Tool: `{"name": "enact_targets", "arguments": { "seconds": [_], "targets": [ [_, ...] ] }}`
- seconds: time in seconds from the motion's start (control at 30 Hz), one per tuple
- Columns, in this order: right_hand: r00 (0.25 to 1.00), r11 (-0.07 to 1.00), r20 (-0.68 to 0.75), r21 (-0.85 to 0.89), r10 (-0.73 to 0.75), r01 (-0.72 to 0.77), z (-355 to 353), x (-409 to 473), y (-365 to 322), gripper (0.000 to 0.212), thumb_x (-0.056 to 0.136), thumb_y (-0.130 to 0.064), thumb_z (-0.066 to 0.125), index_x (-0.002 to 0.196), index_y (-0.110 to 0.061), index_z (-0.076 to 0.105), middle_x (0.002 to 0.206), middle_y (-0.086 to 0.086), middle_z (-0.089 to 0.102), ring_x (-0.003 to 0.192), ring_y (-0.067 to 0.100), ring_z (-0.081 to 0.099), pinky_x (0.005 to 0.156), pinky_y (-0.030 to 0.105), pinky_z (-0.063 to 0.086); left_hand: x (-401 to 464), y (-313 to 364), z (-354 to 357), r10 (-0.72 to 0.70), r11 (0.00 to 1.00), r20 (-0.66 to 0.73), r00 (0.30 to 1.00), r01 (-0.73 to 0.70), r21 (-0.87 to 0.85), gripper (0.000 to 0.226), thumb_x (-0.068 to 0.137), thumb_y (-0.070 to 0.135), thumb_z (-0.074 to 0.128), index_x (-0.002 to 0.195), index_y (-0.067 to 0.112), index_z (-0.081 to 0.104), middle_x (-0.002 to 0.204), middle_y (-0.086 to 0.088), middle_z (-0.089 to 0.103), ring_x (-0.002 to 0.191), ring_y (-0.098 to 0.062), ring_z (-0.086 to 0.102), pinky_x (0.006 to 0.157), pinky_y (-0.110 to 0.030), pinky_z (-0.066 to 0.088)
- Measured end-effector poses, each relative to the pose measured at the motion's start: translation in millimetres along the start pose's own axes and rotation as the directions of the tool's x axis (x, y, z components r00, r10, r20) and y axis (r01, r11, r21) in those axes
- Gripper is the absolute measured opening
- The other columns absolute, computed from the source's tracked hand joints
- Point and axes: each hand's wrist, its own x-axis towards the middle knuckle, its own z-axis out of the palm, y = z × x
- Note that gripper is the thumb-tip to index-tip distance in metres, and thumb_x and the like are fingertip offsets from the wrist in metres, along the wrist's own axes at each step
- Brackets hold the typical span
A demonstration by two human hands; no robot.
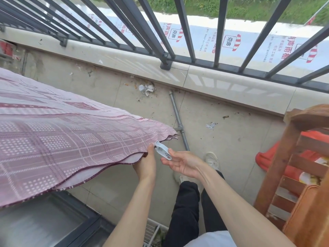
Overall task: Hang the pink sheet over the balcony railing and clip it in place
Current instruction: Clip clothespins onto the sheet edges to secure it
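Head view only, looking down at my hands over the balcony floor [222, 139]. Pink sheet [71, 136] spreads flat from the left at about waist height, well short of the balcony railing [187, 29] beyond it; what carries it on the far left I cannot tell. My left hand [145, 164] grips its near hem, thumb on top and the other fingers hidden beneath, which I judge keeps the edge taut and steady for clipping. A white clothes peg [162, 150] sits at that same hem, touching the cloth just beside my thumb; whether its mouth already bites the fabric is too small to tell. My right hand [181, 164] has its fingers [166, 160] loosely spread, palm up, fingertips at the peg's tail, cradling more than squeezing. A wooden chair [299, 157] stands to my right. I judge the hanging itself not yet done.
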Motion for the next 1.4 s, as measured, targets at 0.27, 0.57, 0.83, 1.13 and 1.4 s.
{"name": "enact_targets", "arguments": {
  "seconds": [0.27,0.57,0.83,1.13,1.4],
  "targets": [
    [1.000,0.994,-0.023,-0.112,0.018,-0.021,7,5,-6,0.017,0.089,-0.019,0.058,0.090,-0.003,0.064,0.074,0.011,0.074,0.066,0.016,0.071,0.052,0.017,0.053,5,-4,-3,0.050,0.997,0.052,0.997,-0.053,0.047,0.035,0.087,0.029,0.059,0.117,0.013,0.060,0.124,-0.002,0.061,0.114,-0.018,0.053,0.095,-0.026,0.037],
    [0.993,0.988,-0.107,-0.150,-0.049,0.033,16,9,-2,0.033,0.089,-0.037,0.056,0.089,-0.004,0.060,0.079,0.015,0.069,0.062,0.017,0.069,0.055,0.019,0.054,4,-7,-12,0.056,0.993,0.099,0.993,-0.066,0.102,0.029,0.089,0.034,0.054,0.103,0.011,0.064,0.110,-0.005,0.065,0.098,-0.019,0.057,0.082,-0.025,0.038],
    [0.813,0.696,-0.320,-0.704,-0.487,0.139,3,-29,28,0.044,0.094,-0.044,0.041,0.126,-0.016,0.052,0.111,0.004,0.060,0.112,0.020,0.055,0.090,0.027,0.039,-27,-36,-15,0.394,0.827,0.425,0.815,-0.516,0.224,0.026,0.092,0.017,0.048,0.114,0.007,0.055,0.117,-0.013,0.055,0.111,-0.027,0.050,0.099,-0.035,0.036],
    [0.219,0.320,-0.330,-0.944,-0.918,-0.081,-54,-193,136,0.052,0.096,-0.032,0.042,0.144,-0.020,0.027,0.149,0.000,0.034,0.138,0.017,0.027,0.109,0.023,0.016,-114,-46,-6,0.537,0.116,0.842,0.048,-0.993,-0.018,0.047,0.092,0.023,0.050,0.137,0.012,0.040,0.142,-0.012,0.040,0.132,-0.027,0.035,0.110,-0.035,0.023],
    [-0.408,0.595,-0.523,-0.801,-0.748,-0.064,-133,-299,240,0.032,0.092,-0.016,0.051,0.123,-0.014,0.055,0.121,0.006,0.055,0.118,0.023,0.044,0.098,0.032,0.034,-242,-93,8,0.403,-0.121,0.857,-0.321,-0.947,-0.298,0.049,0.094,0.029,0.044,0.142,0.022,0.031,0.147,-0.002,0.033,0.134,-0.020,0.031,0.109,-0.034,0.029]
  ]
}}
